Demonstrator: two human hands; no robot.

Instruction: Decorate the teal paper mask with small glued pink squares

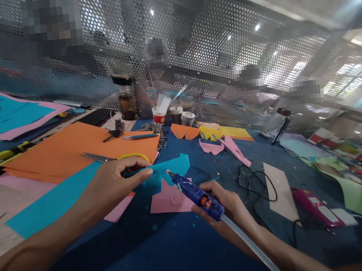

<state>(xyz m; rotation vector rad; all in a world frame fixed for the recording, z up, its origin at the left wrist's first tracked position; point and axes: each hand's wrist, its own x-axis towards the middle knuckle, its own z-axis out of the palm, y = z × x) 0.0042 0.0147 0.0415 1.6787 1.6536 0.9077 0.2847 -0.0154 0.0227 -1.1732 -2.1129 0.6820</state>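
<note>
My left hand [113,183] pinches a cut piece of blue paper [173,166] between thumb and fingers, holding it above the table. My right hand [228,199] is wrapped round a blue hot glue gun [191,190]. A long clear glue stick [252,244] trails out of the gun's back end. The gun's nozzle is close to the lower edge of the blue piece; whether they touch I cannot tell. Below them lies a cut pink paper [171,201]. Scissors [95,157] with a yellow handle lie just behind my left hand, partly hidden. A blue paper sheet [53,209] lies beneath my left forearm.
Orange sheets [68,143] lie at the left. Paper cups [159,116] and a jar [126,100] stand at the back before a perforated metal screen [190,35]. Paper glasses shapes [184,131] sit mid-table. A black cord [254,184] and a magenta device [318,207] lie right.
</note>
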